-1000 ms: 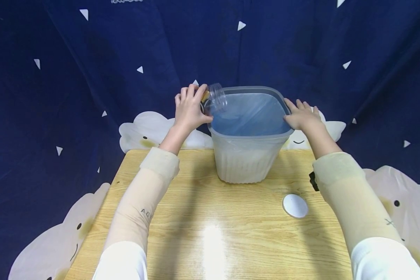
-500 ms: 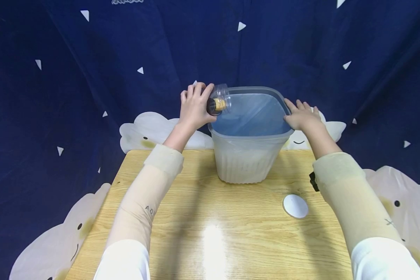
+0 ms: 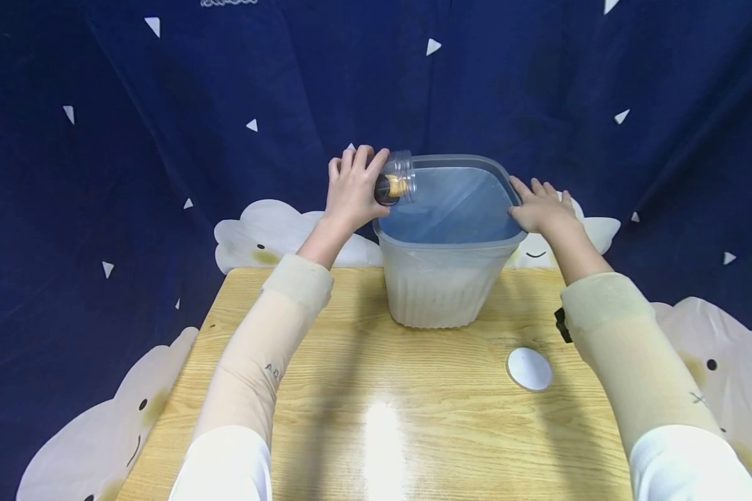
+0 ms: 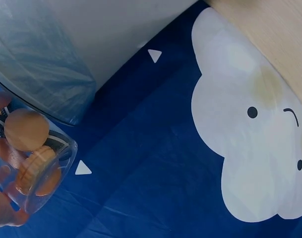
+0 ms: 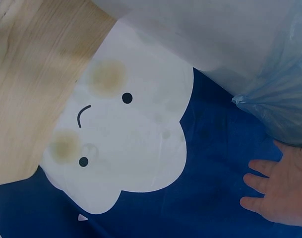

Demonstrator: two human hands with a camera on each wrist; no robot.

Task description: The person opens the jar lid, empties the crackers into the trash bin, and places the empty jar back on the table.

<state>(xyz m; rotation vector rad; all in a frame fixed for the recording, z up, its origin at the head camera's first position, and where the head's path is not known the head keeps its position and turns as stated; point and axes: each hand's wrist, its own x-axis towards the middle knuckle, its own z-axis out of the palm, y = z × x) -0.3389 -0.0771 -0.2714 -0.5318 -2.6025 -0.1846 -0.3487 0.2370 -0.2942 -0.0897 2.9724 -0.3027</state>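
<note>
A whitish plastic trash bin (image 3: 439, 285) with a grey rim and a blue bag liner (image 3: 457, 205) stands at the table's far edge. My left hand (image 3: 354, 191) grips a clear plastic jar (image 3: 403, 163), tipped on its side over the bin's left rim with its mouth toward the bin. Inside the jar are round tan biscuits (image 4: 27, 130) and dark pieces, seen through the wall in the left wrist view. My right hand (image 3: 544, 207) rests on the bin's right rim, fingers straight and spread, as the right wrist view also shows (image 5: 284, 188).
A white round disc (image 3: 529, 369) lies on the wooden table (image 3: 439, 410), right of the bin. Behind the table hangs a dark blue cloth (image 3: 326, 76) with white triangles and smiling clouds. A small black object (image 3: 562, 325) shows beside the right sleeve.
My left hand has moved a little to the right with the jar, farther over the rim. The jar's contents have slid toward its mouth. My right hand has stayed in place.
</note>
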